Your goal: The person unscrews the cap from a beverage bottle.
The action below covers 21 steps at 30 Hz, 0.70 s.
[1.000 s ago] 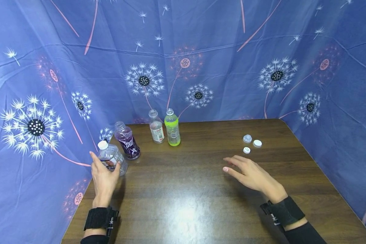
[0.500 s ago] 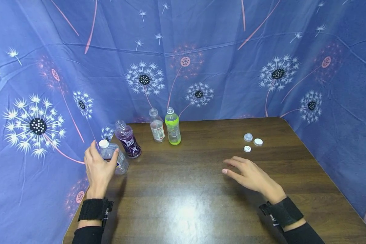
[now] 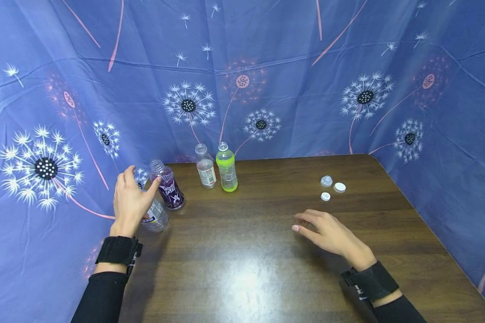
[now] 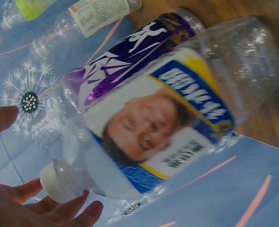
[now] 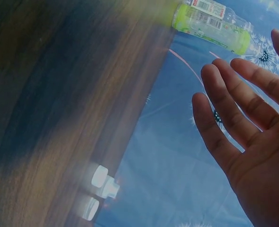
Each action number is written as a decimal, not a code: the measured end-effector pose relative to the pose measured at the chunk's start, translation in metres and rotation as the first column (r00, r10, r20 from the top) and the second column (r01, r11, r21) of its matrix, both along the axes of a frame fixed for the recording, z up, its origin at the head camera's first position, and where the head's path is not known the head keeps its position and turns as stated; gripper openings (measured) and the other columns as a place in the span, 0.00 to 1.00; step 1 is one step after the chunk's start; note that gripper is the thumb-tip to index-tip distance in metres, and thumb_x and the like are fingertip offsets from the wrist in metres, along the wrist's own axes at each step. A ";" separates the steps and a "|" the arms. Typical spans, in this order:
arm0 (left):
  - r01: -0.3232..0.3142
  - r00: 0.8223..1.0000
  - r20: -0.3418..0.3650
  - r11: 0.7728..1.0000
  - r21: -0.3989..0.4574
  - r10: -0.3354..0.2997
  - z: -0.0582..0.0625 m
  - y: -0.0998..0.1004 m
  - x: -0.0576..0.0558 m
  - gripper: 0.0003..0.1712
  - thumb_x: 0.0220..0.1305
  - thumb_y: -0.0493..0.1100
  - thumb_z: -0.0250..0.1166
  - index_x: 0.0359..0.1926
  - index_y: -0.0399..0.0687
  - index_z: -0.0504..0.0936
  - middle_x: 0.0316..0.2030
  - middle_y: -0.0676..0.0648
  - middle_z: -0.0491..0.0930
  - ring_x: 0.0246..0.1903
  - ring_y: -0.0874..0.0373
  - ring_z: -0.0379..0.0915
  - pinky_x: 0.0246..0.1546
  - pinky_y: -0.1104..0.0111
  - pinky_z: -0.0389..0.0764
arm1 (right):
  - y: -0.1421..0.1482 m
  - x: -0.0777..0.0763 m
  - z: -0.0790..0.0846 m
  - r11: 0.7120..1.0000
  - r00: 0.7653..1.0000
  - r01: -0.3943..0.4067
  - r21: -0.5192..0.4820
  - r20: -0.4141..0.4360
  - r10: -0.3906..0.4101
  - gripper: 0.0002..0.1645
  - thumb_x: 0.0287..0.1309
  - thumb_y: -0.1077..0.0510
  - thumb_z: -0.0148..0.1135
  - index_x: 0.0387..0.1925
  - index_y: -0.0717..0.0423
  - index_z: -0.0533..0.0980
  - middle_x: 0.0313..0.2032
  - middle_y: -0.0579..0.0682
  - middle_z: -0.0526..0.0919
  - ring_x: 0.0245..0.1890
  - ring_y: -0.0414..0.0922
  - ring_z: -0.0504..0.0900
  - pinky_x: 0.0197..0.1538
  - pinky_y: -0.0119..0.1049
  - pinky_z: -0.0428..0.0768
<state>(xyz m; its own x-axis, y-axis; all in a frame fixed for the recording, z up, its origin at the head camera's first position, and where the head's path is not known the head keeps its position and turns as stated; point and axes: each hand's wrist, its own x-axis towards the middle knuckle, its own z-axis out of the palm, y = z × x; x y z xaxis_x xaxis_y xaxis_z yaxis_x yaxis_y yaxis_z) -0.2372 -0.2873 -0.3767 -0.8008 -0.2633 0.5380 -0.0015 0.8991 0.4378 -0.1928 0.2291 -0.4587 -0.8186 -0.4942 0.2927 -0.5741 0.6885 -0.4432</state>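
Observation:
A clear plastic bottle [image 3: 156,217] with a printed label stands at the table's left edge. My left hand [image 3: 131,199] is up over it, fingers and thumb spread apart, and hides its top in the head view. In the left wrist view, the fingers are right by its white screw cap [image 4: 61,181], with the thumb well away. Just behind stands an uncapped bottle [image 3: 171,193] with a purple label. My right hand [image 3: 327,231] hovers over the table's right half, holding nothing, its fingers relaxed. Beyond it lie a translucent cap [image 3: 326,181] and two white caps [image 3: 340,187].
Toward the back of the wooden table [image 3: 266,215] stand two more uncapped bottles: a small clear bottle [image 3: 206,170] and a green-banded bottle [image 3: 227,170]. A blue dandelion-print cloth [image 3: 299,112] hangs around the back and sides.
My left hand has risen from beside the clear bottle's body to above its top, its fingers opening away from it. The right hand has hardly moved.

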 end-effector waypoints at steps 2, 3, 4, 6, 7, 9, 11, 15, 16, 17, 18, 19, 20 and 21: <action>0.007 0.999 0.047 1.000 -0.011 -0.007 0.005 0.001 -0.005 0.49 0.49 0.66 0.61 0.65 0.43 0.57 0.53 0.33 0.65 0.50 0.36 0.62 0.47 0.45 0.64 | 0.000 0.001 -0.001 1.000 1.000 0.000 -0.001 0.010 0.000 0.21 0.56 0.38 0.54 0.50 0.38 0.74 0.37 0.30 0.75 0.36 0.32 0.77 0.35 0.31 0.76; 0.013 0.998 0.069 1.000 -0.015 -0.012 0.007 0.001 -0.007 0.50 0.49 0.67 0.61 0.65 0.43 0.57 0.53 0.32 0.64 0.50 0.36 0.62 0.47 0.45 0.64 | 0.000 0.001 -0.001 1.000 1.000 0.002 -0.002 0.016 -0.002 0.21 0.57 0.38 0.54 0.50 0.38 0.73 0.37 0.29 0.75 0.36 0.32 0.76 0.35 0.32 0.76; 0.016 0.996 0.089 1.000 -0.017 -0.014 0.009 0.002 -0.010 0.50 0.49 0.67 0.60 0.65 0.43 0.56 0.53 0.32 0.64 0.50 0.35 0.62 0.47 0.44 0.64 | 0.000 0.001 -0.001 1.000 1.000 0.000 -0.006 0.020 0.000 0.21 0.57 0.38 0.54 0.50 0.38 0.74 0.37 0.29 0.75 0.36 0.32 0.77 0.35 0.32 0.76; 0.021 0.993 0.119 1.000 -0.023 -0.018 0.011 0.002 -0.015 0.51 0.49 0.68 0.60 0.65 0.42 0.56 0.53 0.31 0.64 0.50 0.35 0.61 0.47 0.44 0.63 | -0.001 0.001 -0.002 1.000 1.000 -0.002 -0.008 0.024 0.002 0.21 0.57 0.38 0.53 0.50 0.38 0.74 0.36 0.28 0.74 0.37 0.31 0.76 0.35 0.33 0.77; 0.023 0.991 0.132 0.999 -0.027 -0.019 0.012 0.002 -0.017 0.51 0.49 0.68 0.60 0.65 0.42 0.56 0.53 0.31 0.64 0.50 0.34 0.61 0.48 0.44 0.63 | 0.000 0.000 -0.002 1.000 1.000 -0.004 -0.007 0.021 0.005 0.21 0.57 0.38 0.53 0.50 0.39 0.74 0.36 0.27 0.74 0.37 0.31 0.76 0.35 0.33 0.77; 0.026 0.987 0.160 0.999 -0.041 -0.019 0.014 0.002 -0.022 0.52 0.49 0.69 0.59 0.65 0.40 0.55 0.53 0.30 0.64 0.51 0.34 0.61 0.49 0.44 0.62 | 0.000 0.000 -0.004 1.000 1.000 -0.010 -0.006 0.019 0.010 0.21 0.57 0.38 0.53 0.50 0.39 0.74 0.36 0.28 0.73 0.37 0.31 0.76 0.35 0.33 0.77; 0.029 0.983 0.185 0.998 -0.060 -0.018 0.015 0.003 -0.027 0.54 0.48 0.70 0.59 0.65 0.38 0.55 0.53 0.29 0.64 0.50 0.33 0.61 0.48 0.43 0.62 | 0.000 -0.001 -0.005 1.000 1.000 -0.015 -0.002 0.019 0.015 0.22 0.57 0.39 0.53 0.50 0.40 0.74 0.37 0.28 0.74 0.37 0.31 0.76 0.36 0.33 0.77; 0.031 0.973 0.230 0.993 -0.117 -0.003 0.018 0.007 -0.033 0.59 0.43 0.74 0.59 0.62 0.34 0.57 0.46 0.28 0.69 0.44 0.31 0.66 0.41 0.42 0.65 | 0.000 -0.002 -0.008 1.000 1.000 -0.022 -0.008 0.021 0.022 0.21 0.57 0.39 0.54 0.50 0.41 0.74 0.37 0.33 0.75 0.37 0.33 0.76 0.35 0.34 0.77; 0.031 0.970 0.242 0.991 -0.130 0.001 0.019 0.009 -0.034 0.59 0.41 0.76 0.58 0.60 0.33 0.59 0.43 0.28 0.71 0.41 0.31 0.67 0.37 0.43 0.66 | 0.001 -0.001 -0.008 1.000 1.000 -0.023 -0.009 0.019 0.023 0.21 0.57 0.40 0.54 0.50 0.41 0.74 0.37 0.34 0.76 0.37 0.34 0.76 0.35 0.34 0.77; 0.031 0.967 0.253 0.989 -0.142 0.006 0.020 0.009 -0.035 0.60 0.39 0.77 0.58 0.58 0.33 0.60 0.40 0.28 0.72 0.38 0.31 0.69 0.34 0.44 0.67 | 0.001 -0.001 -0.009 1.000 1.000 -0.022 -0.009 0.016 0.022 0.21 0.57 0.40 0.54 0.50 0.41 0.74 0.37 0.35 0.76 0.37 0.35 0.77 0.35 0.33 0.77; 0.033 0.964 0.266 0.988 -0.152 0.009 0.020 0.010 -0.036 0.59 0.38 0.78 0.58 0.56 0.33 0.61 0.38 0.29 0.73 0.36 0.31 0.70 0.32 0.45 0.67 | 0.001 -0.001 -0.009 1.000 1.000 -0.023 -0.008 0.016 0.023 0.20 0.57 0.40 0.55 0.49 0.41 0.74 0.37 0.36 0.77 0.37 0.35 0.77 0.35 0.33 0.77; 0.034 0.960 0.280 0.987 -0.159 0.012 0.021 0.011 -0.036 0.59 0.37 0.79 0.57 0.54 0.33 0.62 0.35 0.29 0.74 0.34 0.32 0.71 0.29 0.46 0.68 | 0.002 -0.001 -0.009 1.000 1.000 -0.022 -0.005 0.017 0.022 0.20 0.57 0.40 0.55 0.49 0.40 0.74 0.37 0.36 0.77 0.37 0.35 0.77 0.35 0.32 0.77; 0.037 0.956 0.293 0.987 -0.157 0.010 0.021 0.012 -0.036 0.58 0.36 0.79 0.58 0.53 0.33 0.62 0.33 0.30 0.74 0.32 0.32 0.71 0.26 0.47 0.68 | 0.002 -0.001 -0.009 1.000 1.000 -0.023 0.000 0.015 0.023 0.20 0.56 0.41 0.55 0.49 0.40 0.74 0.37 0.37 0.77 0.36 0.35 0.77 0.34 0.31 0.76; 0.039 0.954 0.301 0.988 -0.152 0.009 0.021 0.012 -0.037 0.56 0.37 0.78 0.59 0.51 0.35 0.62 0.32 0.30 0.75 0.31 0.33 0.72 0.24 0.49 0.68 | 0.002 0.000 -0.010 1.000 1.000 -0.021 0.006 0.015 0.021 0.20 0.56 0.41 0.56 0.49 0.39 0.74 0.37 0.37 0.77 0.36 0.34 0.76 0.34 0.30 0.76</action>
